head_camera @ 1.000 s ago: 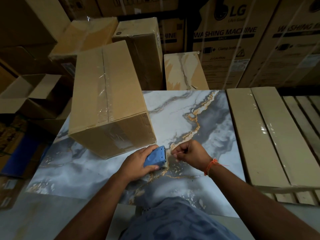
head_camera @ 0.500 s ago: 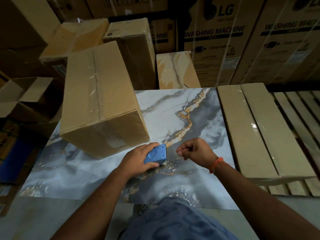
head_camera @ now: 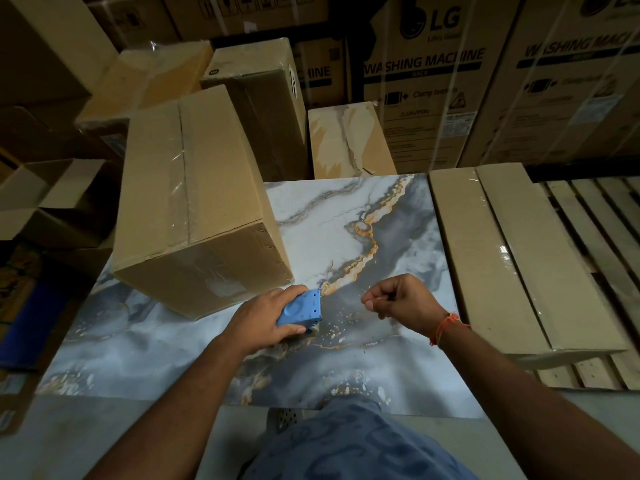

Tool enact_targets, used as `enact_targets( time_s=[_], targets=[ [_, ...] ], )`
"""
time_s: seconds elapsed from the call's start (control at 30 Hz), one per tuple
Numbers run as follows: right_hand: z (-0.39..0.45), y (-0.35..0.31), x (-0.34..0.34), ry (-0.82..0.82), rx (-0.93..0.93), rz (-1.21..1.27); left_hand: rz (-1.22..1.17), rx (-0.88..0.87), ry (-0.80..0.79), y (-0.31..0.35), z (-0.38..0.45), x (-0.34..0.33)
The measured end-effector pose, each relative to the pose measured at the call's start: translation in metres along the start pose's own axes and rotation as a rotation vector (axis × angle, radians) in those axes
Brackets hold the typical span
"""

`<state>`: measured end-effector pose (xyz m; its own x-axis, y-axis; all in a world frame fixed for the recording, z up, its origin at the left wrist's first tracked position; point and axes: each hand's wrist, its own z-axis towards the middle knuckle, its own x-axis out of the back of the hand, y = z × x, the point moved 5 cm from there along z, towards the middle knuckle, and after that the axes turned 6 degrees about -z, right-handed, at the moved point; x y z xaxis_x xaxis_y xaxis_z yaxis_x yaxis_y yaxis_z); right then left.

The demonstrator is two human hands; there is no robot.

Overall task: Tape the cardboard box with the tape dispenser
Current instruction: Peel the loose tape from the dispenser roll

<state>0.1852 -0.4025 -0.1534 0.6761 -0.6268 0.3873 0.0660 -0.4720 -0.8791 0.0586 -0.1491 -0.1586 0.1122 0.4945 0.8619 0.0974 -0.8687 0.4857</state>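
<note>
Left hand (head_camera: 258, 318) grips blue tape dispenser (head_camera: 300, 308). Right hand (head_camera: 403, 299) is curled shut, fingertips pinched; contents unclear. Brown cardboard box (head_camera: 194, 202) has 1 clear-taped top seam.

a marble-patterned tabletop (head_camera: 346, 216), grey and white with orange-gold veins, lit brightest at the middle. on its far left part, a closed cardboard box (head_camera: 194, 202) lying at a slant, clear tape down the top seam and over the near end face. just beside the right edge, a long flat carton (head_camera: 512, 258) wrapped in glossy film, resting on wooden slats (head_camera: 595, 216) rather than plainly on the tabletop.
</note>
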Motion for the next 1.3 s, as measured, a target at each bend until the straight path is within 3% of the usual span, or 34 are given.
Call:
enact_targets(
  time_s=[0.73,0.9,1.3],
  targets=[
    [-0.008,0.017,0.038,0.034,-0.050,0.089,0.072,0.002,-0.032,0.012,0.016,0.001],
    [-0.016,0.035,0.052,0.073,-0.077,0.126,0.164,0.057,-0.097,0.006,0.021,0.004],
    [-0.039,0.074,0.055,0.211,-0.164,0.269,0.435,-0.026,-0.239,0.058,0.053,-0.019]
  ],
)
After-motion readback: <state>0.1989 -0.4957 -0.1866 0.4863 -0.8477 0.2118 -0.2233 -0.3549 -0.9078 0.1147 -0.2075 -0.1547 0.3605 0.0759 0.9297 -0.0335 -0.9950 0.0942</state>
